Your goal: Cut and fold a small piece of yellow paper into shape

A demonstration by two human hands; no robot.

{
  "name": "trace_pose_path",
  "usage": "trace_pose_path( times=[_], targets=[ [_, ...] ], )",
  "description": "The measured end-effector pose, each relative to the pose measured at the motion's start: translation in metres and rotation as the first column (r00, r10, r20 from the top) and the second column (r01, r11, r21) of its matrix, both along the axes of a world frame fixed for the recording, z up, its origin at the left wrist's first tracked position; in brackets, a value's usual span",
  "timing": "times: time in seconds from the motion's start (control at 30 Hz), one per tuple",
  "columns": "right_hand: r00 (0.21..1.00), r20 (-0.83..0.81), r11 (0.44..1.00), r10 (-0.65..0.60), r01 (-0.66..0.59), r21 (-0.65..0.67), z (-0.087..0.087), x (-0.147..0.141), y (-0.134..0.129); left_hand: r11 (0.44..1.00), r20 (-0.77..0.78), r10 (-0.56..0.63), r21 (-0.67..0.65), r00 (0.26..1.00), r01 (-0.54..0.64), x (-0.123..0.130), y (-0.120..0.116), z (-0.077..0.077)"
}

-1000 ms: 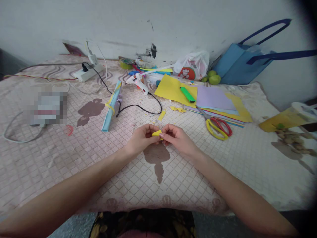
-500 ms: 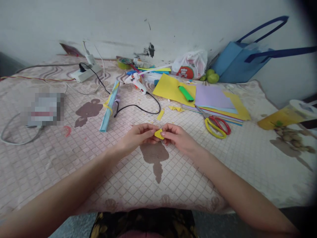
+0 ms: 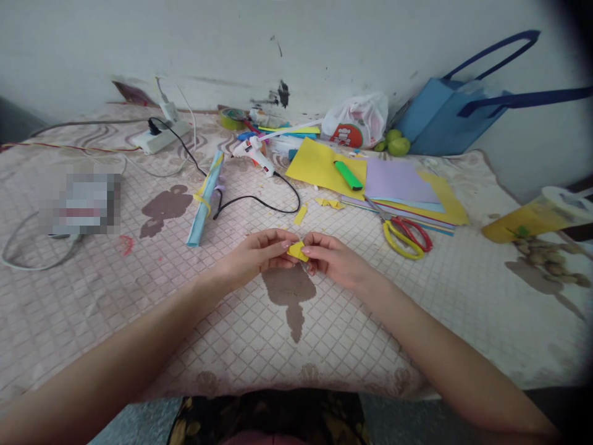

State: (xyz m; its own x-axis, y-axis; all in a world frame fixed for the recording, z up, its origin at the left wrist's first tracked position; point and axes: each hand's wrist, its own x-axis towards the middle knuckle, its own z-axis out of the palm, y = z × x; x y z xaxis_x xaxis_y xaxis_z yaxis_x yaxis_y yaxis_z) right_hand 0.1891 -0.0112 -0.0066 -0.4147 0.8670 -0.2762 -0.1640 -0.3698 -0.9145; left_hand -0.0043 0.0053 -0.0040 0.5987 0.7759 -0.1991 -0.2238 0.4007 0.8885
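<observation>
A small piece of yellow paper (image 3: pixel 296 250) is pinched between both hands above the patterned tablecloth (image 3: pixel 231 346). My left hand (image 3: pixel 264 252) grips its left side with thumb and fingers closed. From the other side, my right hand (image 3: pixel 327 254) pinches the right edge. The paper looks folded, though fingertips cover part of it. Just beyond the hands lie a yellow paper strip (image 3: pixel 301 214) and some yellow zigzag scraps (image 3: pixel 328 203). Scissors (image 3: pixel 403 238) with yellow and red handles rest to the right of my right hand.
A white glue gun (image 3: pixel 254 154) with a black cord lies behind the hands. Left of it is a rolled blue paper tube (image 3: pixel 204 201). Coloured sheets (image 3: pixel 401 182) carry a green cutter (image 3: pixel 348 175). A blue bag (image 3: pixel 445 117), power strip (image 3: pixel 160 137) and yellow drink cup (image 3: pixel 519 219) stand farther out.
The fingers have shifted slightly on the yellow paper, and a little more of it shows between them. Everything else on the table stays where it was.
</observation>
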Motion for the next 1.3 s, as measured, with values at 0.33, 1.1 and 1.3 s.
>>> trace_pose_path(
  times=[0.33, 1.1, 1.3],
  targets=[
    [0.999, 0.047, 0.997, -0.004, 0.000, 0.075, 0.002, 0.000, -0.003, 0.984, -0.076, -0.061, 0.165, 0.995, 0.072, -0.001, -0.001, 0.005],
    [0.961, 0.267, 0.964, -0.078, 0.004, 0.266, 0.004, -0.007, -0.010, 0.990, -0.181, 0.060, 0.137, 0.982, -0.035, 0.006, -0.004, 0.001],
    [0.959, 0.274, 0.965, -0.072, -0.002, 0.261, 0.007, -0.008, -0.010, 0.990, -0.201, 0.124, 0.084, 0.972, -0.109, 0.009, -0.008, -0.002]
  ],
)
